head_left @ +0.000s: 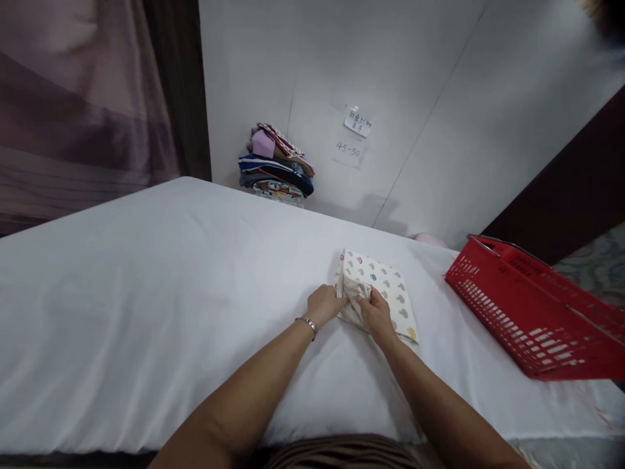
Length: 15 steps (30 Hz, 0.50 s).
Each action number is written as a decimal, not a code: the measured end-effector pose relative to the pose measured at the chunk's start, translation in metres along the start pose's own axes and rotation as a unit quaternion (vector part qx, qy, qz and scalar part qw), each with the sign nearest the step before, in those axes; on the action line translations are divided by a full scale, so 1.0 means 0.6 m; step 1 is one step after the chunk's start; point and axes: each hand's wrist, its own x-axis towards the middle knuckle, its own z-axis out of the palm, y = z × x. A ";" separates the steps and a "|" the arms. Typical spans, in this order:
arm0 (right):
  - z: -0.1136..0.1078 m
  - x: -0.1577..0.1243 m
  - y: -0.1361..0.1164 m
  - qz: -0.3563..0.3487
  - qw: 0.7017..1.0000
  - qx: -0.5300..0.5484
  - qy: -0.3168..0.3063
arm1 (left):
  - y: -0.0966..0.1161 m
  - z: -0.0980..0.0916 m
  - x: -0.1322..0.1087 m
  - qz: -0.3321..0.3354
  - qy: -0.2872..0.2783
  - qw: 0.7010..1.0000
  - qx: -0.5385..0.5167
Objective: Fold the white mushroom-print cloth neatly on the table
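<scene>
A folded white cloth (390,290) with grey, red, blue and yellow prints lies on the white-covered table, right of the middle. It looks like a garment or a small blanket; I cannot tell which. My left hand (325,304), with a bracelet at the wrist, is closed on the cloth's left edge. At the near left part, my right hand (377,312) pinches a bunched layer of the same cloth between thumb and fingers. The fingertips of the left hand are partly hidden in the folds.
A red plastic basket (517,312) stands at the table's right end. Past the far edge, a stack of folded clothes (277,166) sits against the wall, beside paper notes (348,151). Pinkish curtain-like fabric (83,98) hangs at the left. White cloth (146,286) covers the table.
</scene>
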 end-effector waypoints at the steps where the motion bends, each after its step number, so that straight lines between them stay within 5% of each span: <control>1: 0.001 0.000 0.002 0.002 1.000 0.000 0.000 | 0.000 0.000 0.001 0.001 -0.009 1.000 0.002; 9: 0.001 0.001 -0.010 0.045 0.997 0.042 -0.037 | -0.004 -0.003 0.006 -0.027 -0.040 0.994 -0.095; 15: -0.015 0.013 -0.029 0.041 0.999 0.027 0.017 | -0.011 -0.004 0.008 -0.031 -0.045 0.993 -0.105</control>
